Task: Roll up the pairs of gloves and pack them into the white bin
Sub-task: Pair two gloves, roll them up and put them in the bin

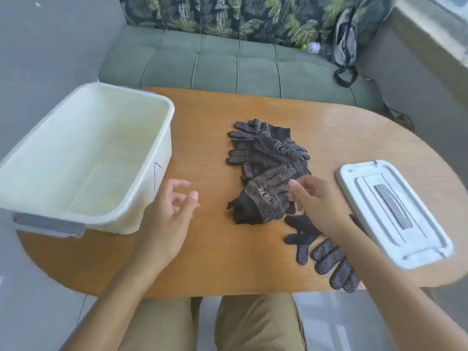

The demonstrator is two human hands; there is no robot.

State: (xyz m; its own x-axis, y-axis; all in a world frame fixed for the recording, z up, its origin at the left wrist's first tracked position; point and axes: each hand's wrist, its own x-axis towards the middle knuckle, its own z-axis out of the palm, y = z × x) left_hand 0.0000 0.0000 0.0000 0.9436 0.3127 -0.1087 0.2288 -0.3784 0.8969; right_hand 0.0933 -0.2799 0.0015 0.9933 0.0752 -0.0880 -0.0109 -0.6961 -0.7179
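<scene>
A heap of black gloves with white grip dots (268, 153) lies in the middle of the wooden table (215, 249). The nearest glove of the heap (266, 198) has its cuff toward me. My right hand (316, 201) rests at its right edge, thumb and fingertips touching the fabric. Under my right wrist lie more gloves (326, 254), fingers pointing at me. My left hand (169, 214) hovers over the table with fingers spread, holding nothing, just right of the white bin (141, 198). Nothing lies inside the bin.
The bin's white lid (395, 214) with a grey handle lies on the table's right end. Behind the table is a green sofa (228, 62) with leaf-print cushions, a plastic bottle (314, 48) and a grey bag (345, 44). My knees are below the near table edge.
</scene>
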